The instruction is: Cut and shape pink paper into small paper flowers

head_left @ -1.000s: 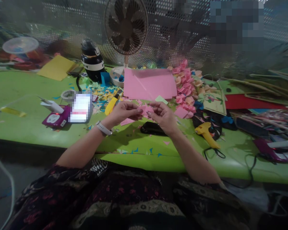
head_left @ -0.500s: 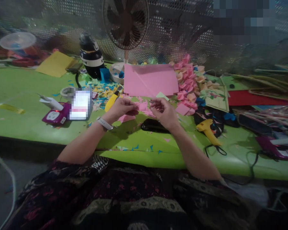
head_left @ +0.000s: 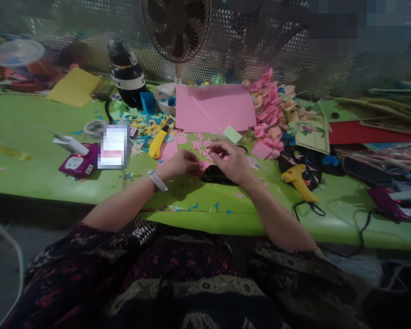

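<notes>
- Nearest: person's lap in dark patterned cloth, both forearms reaching over the near edge of the green table [head_left: 37, 183]; small paper offcuts lie along that edge.
- Left hand [head_left: 180, 163], watch on the wrist, is curled nearly closed, fingertips pinching a small pink paper piece [head_left: 205, 163]. The piece is at table centre, low over the surface btwn the two hands.
- Right hand [head_left: 231, 160] is also curled, thumb & forefinger pinched on the same piece from the right side. Piece is tiny & partly hidden, so its exact shape can't be told.
- Risk: grip is fingertip-only on thin paper; too hard a pull from either side could tear or crease it.
- Black phone-like object [head_left: 217, 176] sits just under/near the right hand; an elbow shift could nudge it.
- Right of that, yellow glue gun [head_left: 298, 181] w/ cord trailing toward the near edge; a sleeve could snag the cord. Whether it's hot can't be told.
- Left & farther: yellow utility knife [head_left: 157, 144], near the left hand; blade state unclear, a blind reach there could cut.
- Farther: large pink sheet [head_left: 214, 108], pink paper flowers [head_left: 270, 107] to its right.
- Farthest: fan [head_left: 176, 25]; if it runs, airflow could scatter the loose scraps & the small piece if let go.
</notes>
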`<state>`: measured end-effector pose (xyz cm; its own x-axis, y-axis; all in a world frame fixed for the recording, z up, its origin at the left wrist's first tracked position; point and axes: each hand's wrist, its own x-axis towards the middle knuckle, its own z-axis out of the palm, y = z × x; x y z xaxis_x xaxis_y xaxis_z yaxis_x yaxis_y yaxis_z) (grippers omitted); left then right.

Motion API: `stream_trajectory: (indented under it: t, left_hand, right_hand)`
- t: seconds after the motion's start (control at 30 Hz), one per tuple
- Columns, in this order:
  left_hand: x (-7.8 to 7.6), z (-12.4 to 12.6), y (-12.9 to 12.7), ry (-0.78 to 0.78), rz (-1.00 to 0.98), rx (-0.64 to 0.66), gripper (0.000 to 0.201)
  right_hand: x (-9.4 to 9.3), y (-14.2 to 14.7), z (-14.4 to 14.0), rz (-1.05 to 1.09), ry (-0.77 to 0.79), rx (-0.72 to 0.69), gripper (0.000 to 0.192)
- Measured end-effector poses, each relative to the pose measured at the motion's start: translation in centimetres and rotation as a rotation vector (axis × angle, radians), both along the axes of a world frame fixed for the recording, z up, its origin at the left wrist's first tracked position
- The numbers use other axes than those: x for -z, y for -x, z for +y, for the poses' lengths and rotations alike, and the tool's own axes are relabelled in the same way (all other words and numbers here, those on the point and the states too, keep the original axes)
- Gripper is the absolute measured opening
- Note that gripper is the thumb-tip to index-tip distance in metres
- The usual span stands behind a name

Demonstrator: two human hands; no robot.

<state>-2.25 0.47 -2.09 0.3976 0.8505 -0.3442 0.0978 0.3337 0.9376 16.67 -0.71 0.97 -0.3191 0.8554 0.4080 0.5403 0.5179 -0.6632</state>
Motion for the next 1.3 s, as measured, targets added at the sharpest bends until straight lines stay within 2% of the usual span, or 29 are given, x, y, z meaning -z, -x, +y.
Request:
stream_trajectory:
  t: [0.13, 0.43, 0.73, 0.87, 1.03, 1.3]
  left_hand:
    - [0.0, -0.4, -0.3, 0.043, 0.031, 0.062, 0.016]
    - [0.6, -1.7, -0.1, 0.044, 0.090, -0.024, 0.018]
    - [-0.1, -2.4, -0.3, 0.006, 0.160, -0.020, 0.015]
    - [0.2, -2.3, -0.3, -0.003, 0.144, -0.029, 0.015]
    - [0.7, -2.3, -0.3, -0.035, 0.138, -0.032, 0.018]
    - [0.5, -2.5, -0.8, 0.004, 0.150, -0.086, 0.014]
  right_hand:
    - [0.5, 0.0, 0.3, -0.005, 0.031, -0.008, 0.016]
    - [2.1, 0.3, 1.2, -0.083, 0.059, -0.008, 0.028]
    - [1.3, 0.9, 1.6, -0.083, 0.126, -0.009, 0.031]
    - [0.7, 1.4, 2.1, -0.157, 0.158, 0.032, 0.029]
    - [0.4, 2.3, 2.9, -0.270, 0.170, 0.067, 0.040]
    - [0.6, 3.6, 2.5, -0.425, 0.189, 0.124, 0.052]
